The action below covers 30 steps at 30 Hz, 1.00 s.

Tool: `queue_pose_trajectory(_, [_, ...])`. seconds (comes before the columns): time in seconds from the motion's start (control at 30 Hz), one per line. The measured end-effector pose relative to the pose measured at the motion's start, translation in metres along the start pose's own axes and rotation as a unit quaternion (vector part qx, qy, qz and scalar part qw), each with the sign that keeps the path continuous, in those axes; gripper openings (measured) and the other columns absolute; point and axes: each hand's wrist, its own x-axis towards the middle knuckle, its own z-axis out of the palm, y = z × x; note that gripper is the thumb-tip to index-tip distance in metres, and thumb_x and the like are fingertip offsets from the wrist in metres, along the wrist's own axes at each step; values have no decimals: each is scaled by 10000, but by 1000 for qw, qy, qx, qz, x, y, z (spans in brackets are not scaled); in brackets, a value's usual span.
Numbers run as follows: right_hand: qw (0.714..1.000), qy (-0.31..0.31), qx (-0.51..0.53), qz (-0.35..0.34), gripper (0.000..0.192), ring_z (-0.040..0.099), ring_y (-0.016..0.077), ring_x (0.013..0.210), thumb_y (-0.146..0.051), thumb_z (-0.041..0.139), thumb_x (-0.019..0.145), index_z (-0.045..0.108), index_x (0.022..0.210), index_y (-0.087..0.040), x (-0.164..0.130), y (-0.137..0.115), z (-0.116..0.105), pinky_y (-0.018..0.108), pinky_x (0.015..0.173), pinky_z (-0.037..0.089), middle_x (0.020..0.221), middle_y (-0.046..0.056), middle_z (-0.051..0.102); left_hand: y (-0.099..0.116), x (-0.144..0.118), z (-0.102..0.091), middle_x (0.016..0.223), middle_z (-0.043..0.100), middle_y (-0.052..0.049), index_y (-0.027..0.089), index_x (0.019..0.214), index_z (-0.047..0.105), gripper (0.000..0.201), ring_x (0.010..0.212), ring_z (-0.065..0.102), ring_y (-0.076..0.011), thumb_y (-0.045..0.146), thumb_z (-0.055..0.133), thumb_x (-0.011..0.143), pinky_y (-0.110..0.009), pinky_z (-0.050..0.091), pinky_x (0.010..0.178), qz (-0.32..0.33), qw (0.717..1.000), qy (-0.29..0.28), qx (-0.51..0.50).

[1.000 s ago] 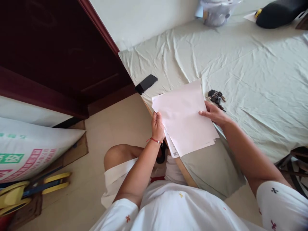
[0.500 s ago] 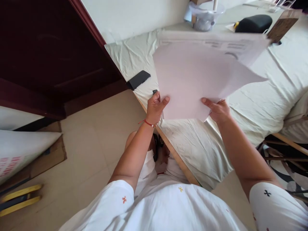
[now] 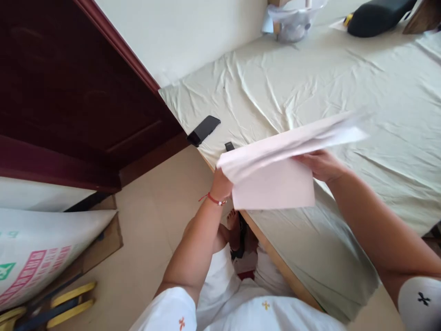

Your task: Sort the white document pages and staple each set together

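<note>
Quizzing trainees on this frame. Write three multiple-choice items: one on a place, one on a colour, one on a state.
1. Where does the phone lie?
A. On the floor
B. On the sheet's corner near the door
C. In the right hand

2. What colour is the wrist band?
A. Red
B. Blue
C. Green

3. How are the papers held?
A. Flat on the sheet
B. Lifted off it, in both hands
C. Rolled into a tube

Answers: 1 B, the phone rests at the sheet's edge beside the door. 2 A, a red band circles the left wrist. 3 B, the left hand and right hand grip the papers above the sheet.
</note>
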Motion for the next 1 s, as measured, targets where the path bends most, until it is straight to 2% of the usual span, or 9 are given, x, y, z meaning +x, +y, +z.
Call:
queue_pose_trajectory(0.17, [977,-69,53,195,333,821,330,785,-439,943,777,843,1023,-238,-26,1,5,448,664,725,1008,113,835,21,16,1,1042,805,-92,215,1132,730,601,1139,766,-341,479,956,641,-516,620,1025,-87,990,-79,-83])
queue_pose_trajectory(0.33, [959,-66,67,268,339,824,357,807,-443,895,835,831,1092,-232,-68,25,-2,489,677,729,1006,126,833,23,9,11,1295,775,-92,277,1326,691,699,1172,758,-326,303,847,646,-480,651,935,-122,980,-125,-98])
queue_pose_trajectory(0.43, [951,-78,37,298,289,823,352,862,-479,872,851,847,1039,-260,-85,32,-22,489,744,724,1024,130,827,25,-4,20,1390,733,-89,275,1236,704,602,1232,730,-338,208,793,645,-475,650,940,-117,973,-161,-114])
queue_pose_trajectory(0.5, [964,-109,0,243,242,815,323,923,-486,839,887,851,1012,-279,-85,29,-36,437,790,710,1009,114,821,27,-12,24,1400,720,-88,266,1125,689,465,1250,714,-350,208,778,673,-476,646,931,-141,966,-179,-122])
queue_pose_trajectory(0.6, [992,-41,-6,117,365,772,307,1103,-542,789,925,812,1202,-306,-67,19,-46,410,902,670,1177,116,792,27,-19,30,1455,688,-87,274,1091,652,424,1267,691,-372,214,768,688,-482,629,912,-195,954,-194,-116])
queue_pose_trajectory(0.73, [993,23,-20,115,541,772,253,872,-551,860,848,753,1307,-286,-30,20,-32,336,681,635,1075,88,795,20,-20,34,1429,708,-75,264,1038,648,434,1278,675,-372,147,680,622,-473,613,903,-193,959,-186,-90])
queue_pose_trajectory(0.87, [991,68,-66,93,538,678,185,625,-567,860,843,735,1285,-287,-13,43,-13,278,502,521,842,25,750,3,-18,29,1317,759,-73,238,893,611,347,1187,705,-332,116,603,568,-446,598,883,-202,967,-133,-82])
queue_pose_trajectory(0.93, [989,86,-114,38,541,670,177,658,-583,826,876,720,1331,-310,-12,52,-9,276,526,517,866,16,747,-5,-17,26,1182,793,-69,227,791,561,259,1100,717,-304,112,588,560,-423,573,876,-215,970,-90,-71])
queue_pose_trajectory(1.0, [978,114,-175,-25,468,715,206,823,-588,752,940,740,1314,-307,-13,55,-7,314,663,576,994,43,768,-12,-17,26,1070,806,-64,222,732,531,222,1032,714,-286,106,575,548,-402,544,856,-228,970,-57,-53])
